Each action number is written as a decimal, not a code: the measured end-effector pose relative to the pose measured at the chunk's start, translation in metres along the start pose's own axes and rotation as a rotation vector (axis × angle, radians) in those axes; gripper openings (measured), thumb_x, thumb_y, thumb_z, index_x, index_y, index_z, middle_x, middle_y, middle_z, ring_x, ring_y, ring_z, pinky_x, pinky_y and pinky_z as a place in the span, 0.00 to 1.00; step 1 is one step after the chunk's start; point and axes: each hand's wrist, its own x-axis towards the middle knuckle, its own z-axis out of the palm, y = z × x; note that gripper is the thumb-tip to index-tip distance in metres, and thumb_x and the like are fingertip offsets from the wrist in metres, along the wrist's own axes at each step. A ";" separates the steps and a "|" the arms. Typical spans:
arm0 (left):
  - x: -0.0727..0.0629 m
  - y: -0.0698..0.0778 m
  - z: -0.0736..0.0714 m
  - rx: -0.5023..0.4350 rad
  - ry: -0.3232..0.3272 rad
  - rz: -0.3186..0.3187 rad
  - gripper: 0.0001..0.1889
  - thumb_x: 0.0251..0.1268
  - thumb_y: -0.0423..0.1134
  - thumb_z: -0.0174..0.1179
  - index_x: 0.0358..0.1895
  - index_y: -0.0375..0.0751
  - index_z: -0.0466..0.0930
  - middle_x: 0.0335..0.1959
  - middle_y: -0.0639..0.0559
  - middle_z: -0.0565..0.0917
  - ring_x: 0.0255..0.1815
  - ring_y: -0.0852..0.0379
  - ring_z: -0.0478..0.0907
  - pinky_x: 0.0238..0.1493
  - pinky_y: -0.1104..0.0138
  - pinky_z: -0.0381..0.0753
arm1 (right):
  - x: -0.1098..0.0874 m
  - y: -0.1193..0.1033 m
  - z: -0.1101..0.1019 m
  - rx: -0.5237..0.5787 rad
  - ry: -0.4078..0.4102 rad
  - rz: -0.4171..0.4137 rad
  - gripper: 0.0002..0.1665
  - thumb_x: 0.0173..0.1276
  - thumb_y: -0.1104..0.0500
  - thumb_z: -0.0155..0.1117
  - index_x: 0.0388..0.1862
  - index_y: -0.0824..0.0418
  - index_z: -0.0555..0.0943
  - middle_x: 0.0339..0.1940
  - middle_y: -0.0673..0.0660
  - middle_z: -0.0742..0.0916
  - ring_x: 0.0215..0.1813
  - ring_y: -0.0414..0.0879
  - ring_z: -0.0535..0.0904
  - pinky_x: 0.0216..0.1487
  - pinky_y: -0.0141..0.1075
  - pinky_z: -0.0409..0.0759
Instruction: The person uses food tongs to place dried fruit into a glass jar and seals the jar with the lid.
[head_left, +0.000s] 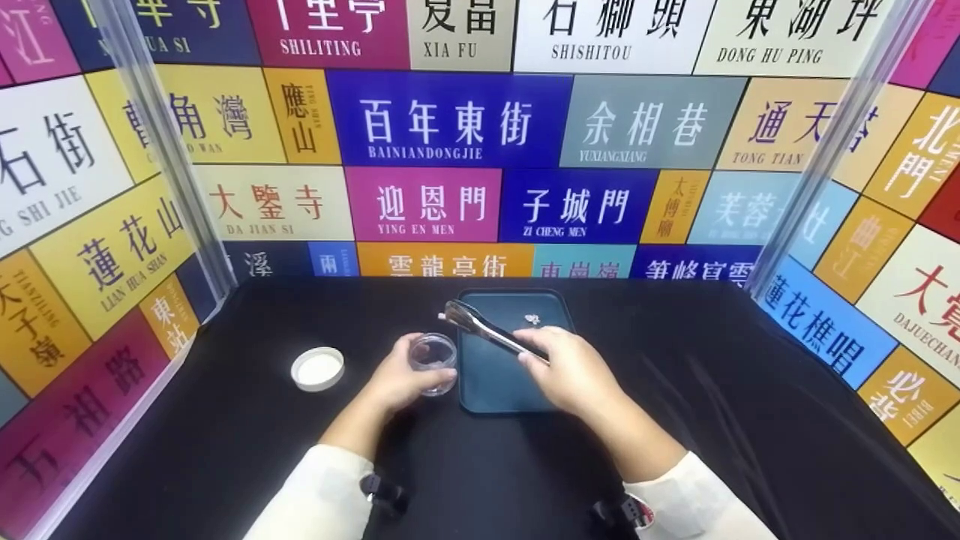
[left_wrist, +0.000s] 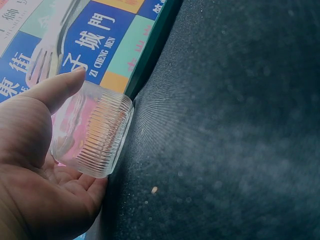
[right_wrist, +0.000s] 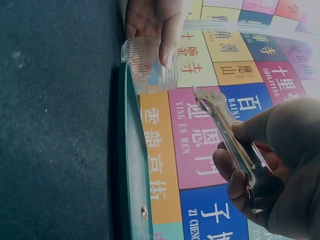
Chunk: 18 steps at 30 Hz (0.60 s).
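Note:
My left hand [head_left: 401,377] grips a small clear jar [head_left: 433,352] with thumb and fingers around its side, at the tray's left edge. Ribbing covers the wall of the jar [left_wrist: 102,132] in the left wrist view, and its mouth is uncovered. My right hand [head_left: 574,367] holds metal tongs [head_left: 487,330] above the tray, tips pointing left near the jar. A tiny pale bit shows at the tips, too small to identify. In the right wrist view, thumb and fingers pinch the tongs [right_wrist: 232,140] along the arms.
A dark teal tray [head_left: 502,390] lies on the black cloth [head_left: 480,472], with a small pinkish-white piece [head_left: 532,319] near its far right part. To the left of the jar lies a round white lid [head_left: 317,368]. Walls with colourful signs [head_left: 450,120] stand behind and at both sides.

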 end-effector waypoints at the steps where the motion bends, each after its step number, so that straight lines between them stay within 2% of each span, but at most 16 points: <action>1: 0.000 0.000 0.000 0.005 0.001 0.002 0.50 0.53 0.44 0.83 0.78 0.37 0.64 0.68 0.34 0.81 0.67 0.40 0.82 0.77 0.46 0.76 | 0.000 -0.001 0.000 -0.001 -0.002 -0.001 0.22 0.78 0.52 0.68 0.69 0.47 0.85 0.71 0.54 0.87 0.75 0.55 0.81 0.79 0.56 0.76; 8: 0.000 -0.001 0.000 0.018 0.006 0.000 0.51 0.53 0.45 0.83 0.78 0.37 0.64 0.68 0.34 0.81 0.69 0.39 0.80 0.78 0.46 0.74 | -0.004 -0.008 -0.002 -0.002 -0.010 0.001 0.22 0.78 0.51 0.68 0.69 0.44 0.85 0.70 0.53 0.87 0.75 0.54 0.81 0.79 0.56 0.76; 18: -0.001 0.000 0.000 0.014 0.005 0.004 0.50 0.53 0.44 0.83 0.78 0.36 0.64 0.69 0.33 0.81 0.70 0.38 0.80 0.78 0.46 0.73 | -0.011 -0.019 -0.003 -0.014 0.008 -0.044 0.22 0.77 0.51 0.70 0.67 0.44 0.86 0.65 0.51 0.90 0.71 0.53 0.84 0.76 0.54 0.79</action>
